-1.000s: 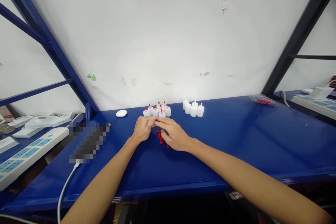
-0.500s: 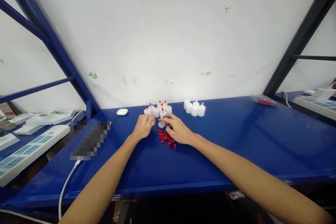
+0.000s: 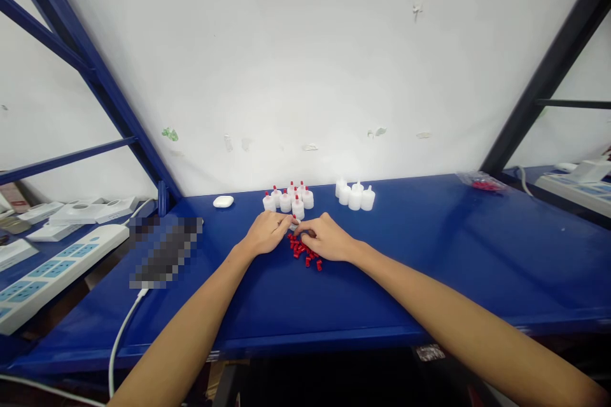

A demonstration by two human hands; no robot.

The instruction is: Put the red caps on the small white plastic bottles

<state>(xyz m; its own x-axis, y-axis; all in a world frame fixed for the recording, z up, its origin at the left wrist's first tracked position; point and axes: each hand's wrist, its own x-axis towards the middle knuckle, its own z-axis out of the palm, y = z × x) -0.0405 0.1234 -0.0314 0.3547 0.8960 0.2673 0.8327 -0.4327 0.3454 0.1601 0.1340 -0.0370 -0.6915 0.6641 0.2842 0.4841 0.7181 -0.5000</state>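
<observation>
Between my hands is a small white bottle [image 3: 294, 224] with a red tip, partly hidden by fingers. My left hand [image 3: 270, 231] has its fingertips closed on the bottle's upper part. My right hand [image 3: 326, 238] is curled at the bottle's right side, over the edge of a pile of small red caps [image 3: 305, 250]; what its fingertips hold is hidden. Just behind stand several white bottles with red tips [image 3: 285, 202]. Farther right is a group of several white bottles [image 3: 354, 197] without red tips.
A white rounded case [image 3: 223, 201] lies at the back left of the blue table [image 3: 267, 311]. Near the left edge are a blurred dark device [image 3: 167, 251] with a white cable and a power strip [image 3: 62, 273]. A plastic bag with red pieces [image 3: 484, 183] lies back right.
My left hand has moved right to the bottle between my hands, which now shows a red tip. My right hand's fingers have curled in and lowered beside it.
</observation>
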